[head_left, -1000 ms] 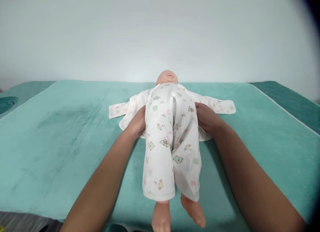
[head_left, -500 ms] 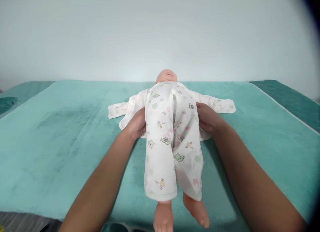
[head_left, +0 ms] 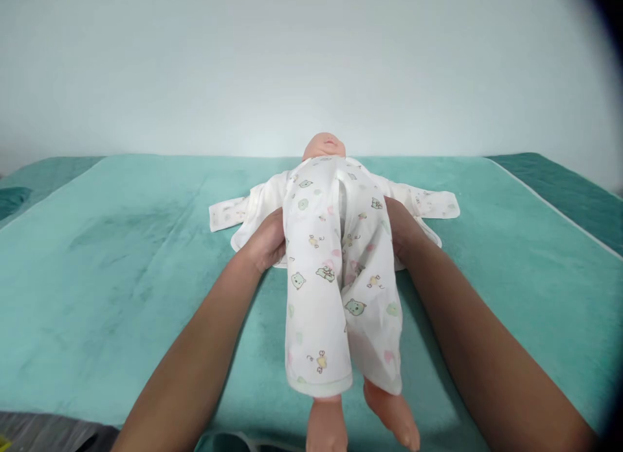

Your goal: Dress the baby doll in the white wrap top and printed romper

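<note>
A baby doll [head_left: 327,147] lies on its back, its head away from me and its bare feet [head_left: 327,426] toward me. It wears white printed trousers [head_left: 316,276] over a white long-sleeved top [head_left: 263,205], whose sleeves spread out to both sides. My left hand [head_left: 270,241] is tucked against the left side of the trousers at hip height, over the top's hem. On the other side my right hand [head_left: 403,228] reaches in behind the trousers' edge. The fingers of both hands are hidden behind the trousers and the doll's body, so their grip cannot be seen.
A green cloth [head_left: 121,296] covers the table under the doll. Darker green padding [head_left: 559,186] shows at the far right. A pale wall [head_left: 311,62] stands behind the table. Grey floor [head_left: 43,432] appears at the lower left.
My right hand has slid further in behind the trousers, uncovering more of the top's right hem. The doll's trouser legs and feet have shifted slightly right and toward me. My left hand has barely moved.
</note>
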Tool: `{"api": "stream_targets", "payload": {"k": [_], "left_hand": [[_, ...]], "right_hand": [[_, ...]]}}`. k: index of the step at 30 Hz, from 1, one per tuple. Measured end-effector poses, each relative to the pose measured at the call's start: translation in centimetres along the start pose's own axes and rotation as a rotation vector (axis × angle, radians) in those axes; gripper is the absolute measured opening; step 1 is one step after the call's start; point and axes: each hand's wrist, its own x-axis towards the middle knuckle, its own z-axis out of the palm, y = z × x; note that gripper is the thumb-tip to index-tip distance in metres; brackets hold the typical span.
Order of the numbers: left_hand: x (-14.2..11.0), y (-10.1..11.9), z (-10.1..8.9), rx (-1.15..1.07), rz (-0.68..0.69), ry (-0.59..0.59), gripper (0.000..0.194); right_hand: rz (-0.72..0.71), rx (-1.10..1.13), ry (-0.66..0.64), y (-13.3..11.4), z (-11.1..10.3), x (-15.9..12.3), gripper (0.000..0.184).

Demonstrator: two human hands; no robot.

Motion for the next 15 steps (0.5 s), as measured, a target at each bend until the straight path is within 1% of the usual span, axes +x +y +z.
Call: {"api": "stream_targets", "payload": {"k": [3, 5, 6, 9, 11, 13, 15], "left_hand": [[-0.1, 0.0, 0.1, -0.016, 0.018, -0.019, 0.022], [-0.2, 0.1, 0.2, -0.015, 0.02, -0.024, 0.024], [-0.2, 0.1, 0.3, -0.015, 0.02, -0.024, 0.024], [-0.3, 0.3, 0.4, -0.025, 0.01, -0.022, 0.021], [-0.5, 0.5, 0.5, -0.037, -0.011, -0.03, 0.017], [-0.6, 0.6, 0.5, -0.046, -0.031, -0.042, 0.014], [-0.6, 0.6, 0.6, -0.047, -0.035, -0.05, 0.013]], "right_hand": [[0.013, -0.031, -0.016, -0.2, -0.2, -0.2, 0.012], [0.059, 0.036, -0.04, 0.3, -0.4, 0.1, 0.007], [0.079, 0.088, -0.063, 0.7, -0.6, 0.3, 0.007], [0.089, 0.228, -0.181, 1.8, -1.2, 0.9, 0.024], [0.073, 0.261, -0.255, 2.2, -1.6, 1.1, 0.032], [0.066, 0.259, -0.298, 2.3, -1.8, 1.1, 0.034], [0.057, 0.254, -0.313, 2.2, -2.0, 1.0, 0.033]]}}
